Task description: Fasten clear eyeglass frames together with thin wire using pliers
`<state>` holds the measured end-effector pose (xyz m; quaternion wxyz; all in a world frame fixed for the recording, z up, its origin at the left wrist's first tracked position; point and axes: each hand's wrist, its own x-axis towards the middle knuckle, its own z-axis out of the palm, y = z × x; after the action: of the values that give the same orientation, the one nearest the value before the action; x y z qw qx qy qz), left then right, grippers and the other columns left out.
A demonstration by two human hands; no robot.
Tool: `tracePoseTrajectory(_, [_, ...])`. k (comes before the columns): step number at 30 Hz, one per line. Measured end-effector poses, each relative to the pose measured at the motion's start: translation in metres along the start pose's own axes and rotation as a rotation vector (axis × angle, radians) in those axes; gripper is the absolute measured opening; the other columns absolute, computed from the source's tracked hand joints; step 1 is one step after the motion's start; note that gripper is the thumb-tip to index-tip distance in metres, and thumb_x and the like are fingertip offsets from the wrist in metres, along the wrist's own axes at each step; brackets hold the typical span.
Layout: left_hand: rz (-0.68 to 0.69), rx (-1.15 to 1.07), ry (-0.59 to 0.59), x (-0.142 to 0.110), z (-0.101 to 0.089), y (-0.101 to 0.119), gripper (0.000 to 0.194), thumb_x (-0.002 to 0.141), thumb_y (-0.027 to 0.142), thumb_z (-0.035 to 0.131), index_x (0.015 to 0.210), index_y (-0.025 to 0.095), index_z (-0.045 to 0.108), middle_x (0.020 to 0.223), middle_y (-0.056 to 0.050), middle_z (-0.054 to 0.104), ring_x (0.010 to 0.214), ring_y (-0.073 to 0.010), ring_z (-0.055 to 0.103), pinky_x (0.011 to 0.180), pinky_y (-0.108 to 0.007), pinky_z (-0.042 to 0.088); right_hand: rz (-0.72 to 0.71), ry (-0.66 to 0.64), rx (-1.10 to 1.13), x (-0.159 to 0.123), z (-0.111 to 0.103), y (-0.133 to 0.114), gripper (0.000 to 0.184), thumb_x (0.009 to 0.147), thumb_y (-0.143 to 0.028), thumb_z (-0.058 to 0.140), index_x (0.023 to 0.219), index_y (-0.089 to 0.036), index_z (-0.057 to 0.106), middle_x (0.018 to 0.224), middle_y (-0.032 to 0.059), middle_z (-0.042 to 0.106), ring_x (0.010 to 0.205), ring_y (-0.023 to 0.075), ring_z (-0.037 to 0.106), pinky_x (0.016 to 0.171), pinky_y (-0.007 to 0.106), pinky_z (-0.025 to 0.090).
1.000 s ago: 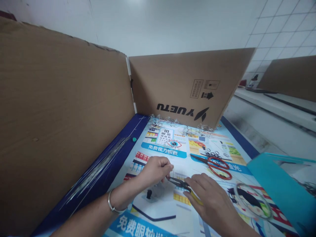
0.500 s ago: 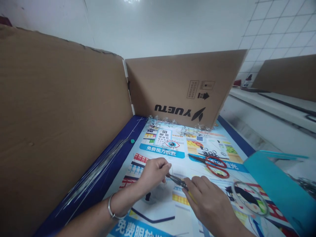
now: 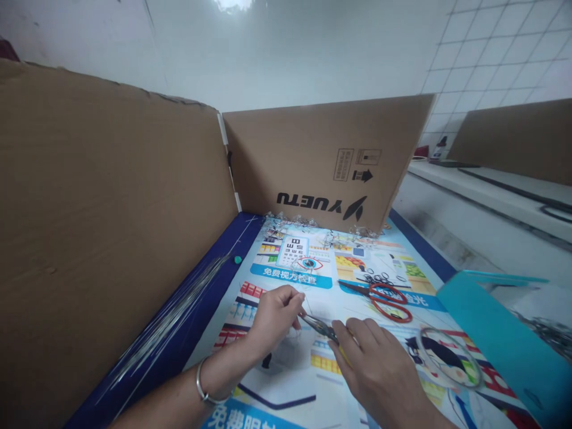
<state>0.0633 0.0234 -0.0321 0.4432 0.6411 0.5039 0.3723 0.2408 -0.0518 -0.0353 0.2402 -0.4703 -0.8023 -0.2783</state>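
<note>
My left hand (image 3: 273, 314) is pinched shut on a thin wire or small part that I cannot make out, just above the printed poster (image 3: 290, 271) on the table. My right hand (image 3: 379, 372) is closed round the yellow handles of small pliers (image 3: 320, 326), whose dark jaws point left and meet my left fingertips. A silver bangle (image 3: 206, 384) circles my left wrist. A small black peg (image 3: 267, 360) stands on the poster below my left hand.
Red-handled scissors (image 3: 385, 300) lie beyond the hands beside several small black rings (image 3: 379, 277). A wire ring (image 3: 449, 356) lies at the right, next to a teal box (image 3: 496, 339). Cardboard walls (image 3: 111, 226) stand left and behind. A bundle of thin wires (image 3: 174, 319) lies along the left.
Both hands hold the same grip and stay together; the view has drifted slightly, shifting the scene a little left and up. The pliers' jaws stay at my left fingertips.
</note>
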Motion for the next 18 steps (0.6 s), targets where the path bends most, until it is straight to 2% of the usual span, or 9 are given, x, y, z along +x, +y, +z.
tracePoseTrajectory(13, [-0.027,-0.065,0.013,-0.0012,0.0035,0.0015,0.028,0.081,0.037,0.051,0.062,0.016,0.054,0.047,0.005,0.054,0.037,-0.0085,0.052,0.040,-0.017,0.034,0.000,-0.002,-0.041,-0.0059,0.0066,0.0010,0.019,0.089,-0.020,0.045,0.097,-0.013,0.061,0.075,0.0073,0.056,0.071,0.0197,0.049,0.062,0.033,0.032])
tracePoseTrajectory(18, [-0.019,-0.109,0.020,-0.0012,0.0056,-0.0021,0.027,0.081,0.038,0.052,0.066,0.016,0.057,0.047,0.004,0.055,0.039,-0.0091,0.052,0.043,-0.018,0.038,0.017,-0.028,-0.025,-0.0067,0.0080,0.0020,0.018,0.090,-0.020,0.044,0.096,-0.014,0.060,0.074,0.0064,0.056,0.070,0.0192,0.049,0.061,0.032,0.032])
